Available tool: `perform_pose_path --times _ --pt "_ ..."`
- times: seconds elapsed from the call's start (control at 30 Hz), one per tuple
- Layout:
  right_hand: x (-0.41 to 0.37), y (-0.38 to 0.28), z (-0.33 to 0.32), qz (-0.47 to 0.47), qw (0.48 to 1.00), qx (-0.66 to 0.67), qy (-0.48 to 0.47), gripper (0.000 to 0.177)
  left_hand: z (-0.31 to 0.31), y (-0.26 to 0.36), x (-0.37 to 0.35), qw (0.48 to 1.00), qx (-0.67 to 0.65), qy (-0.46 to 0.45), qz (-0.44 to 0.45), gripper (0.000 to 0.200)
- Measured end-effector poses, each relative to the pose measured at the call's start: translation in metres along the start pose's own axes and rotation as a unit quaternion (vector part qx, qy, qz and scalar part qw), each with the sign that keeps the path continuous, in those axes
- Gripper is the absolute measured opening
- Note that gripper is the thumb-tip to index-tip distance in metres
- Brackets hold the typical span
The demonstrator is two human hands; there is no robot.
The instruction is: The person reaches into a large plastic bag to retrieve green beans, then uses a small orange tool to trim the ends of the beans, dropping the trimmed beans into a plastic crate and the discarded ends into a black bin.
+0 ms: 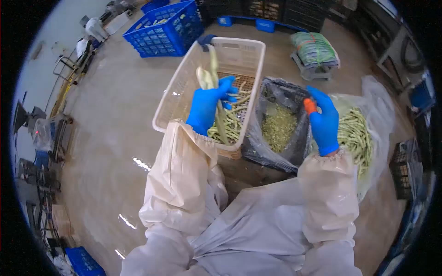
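We seem to be dropping beans (213,69) into the crate (239,55), our left hand's (206,106) grip unclear, while our right hand (324,118), fingers loosely parted beside the bag (260,140), might next need to reach the bean pile (358,135).

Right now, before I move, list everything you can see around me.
Pale crate: one, off-white, left of centre
Crated beans: many, green, inside it
Held beans: count unclear, pale green, at left hand
Lined container: one, dark grey, centre
Chopped bits: many, green, inside it
Bean pile: many, green, on plastic sheet
Plastic sheet: one, clear, right
Wrapped bundle: one, green, upper right
Blue crates: at least two, blue, upper left
Black crates: several, black, top
Equipment: uncountable, mostly dark, left edge
Orange piece: one, orange, at right hand
Sleeves: two, off-white, lower centre
Hands: two, blue-gloved, left and right
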State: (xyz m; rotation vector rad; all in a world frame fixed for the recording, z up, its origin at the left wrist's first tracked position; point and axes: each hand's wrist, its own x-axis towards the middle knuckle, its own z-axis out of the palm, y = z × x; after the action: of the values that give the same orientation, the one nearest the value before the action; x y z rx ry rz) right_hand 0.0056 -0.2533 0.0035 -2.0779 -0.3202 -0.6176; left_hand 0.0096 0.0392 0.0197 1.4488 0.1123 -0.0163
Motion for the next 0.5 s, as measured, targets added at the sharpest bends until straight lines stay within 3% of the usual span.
perform_pose_path --times 0.07,0.17,0.3,0.37,0.5 --pt "0.0 -0.009 0.0 0.045 0.998 0.046 -0.013 0.031 0.024 0.001 -0.012 0.994 0.046 -0.088 -0.054 0.043" --pt "0.0 -0.018 0.001 0.041 0.997 0.061 -0.026 0.026 0.048 -0.013 -0.019 0.985 0.033 -0.153 -0.075 0.033" --pt "0.001 -0.011 0.005 -0.103 0.994 -0.018 -0.011 0.031 0.063 -0.022 -0.027 0.965 0.199 -0.157 -0.066 0.044" --pt "0.002 -0.01 0.005 -0.165 0.984 -0.066 -0.023 0.035 0.066 -0.023 -0.029 0.952 0.27 -0.144 -0.018 0.043" --pt "-0.002 -0.008 0.009 -0.176 0.976 -0.111 -0.062 0.039 0.064 -0.016 -0.035 0.924 0.34 -0.164 0.054 0.041"
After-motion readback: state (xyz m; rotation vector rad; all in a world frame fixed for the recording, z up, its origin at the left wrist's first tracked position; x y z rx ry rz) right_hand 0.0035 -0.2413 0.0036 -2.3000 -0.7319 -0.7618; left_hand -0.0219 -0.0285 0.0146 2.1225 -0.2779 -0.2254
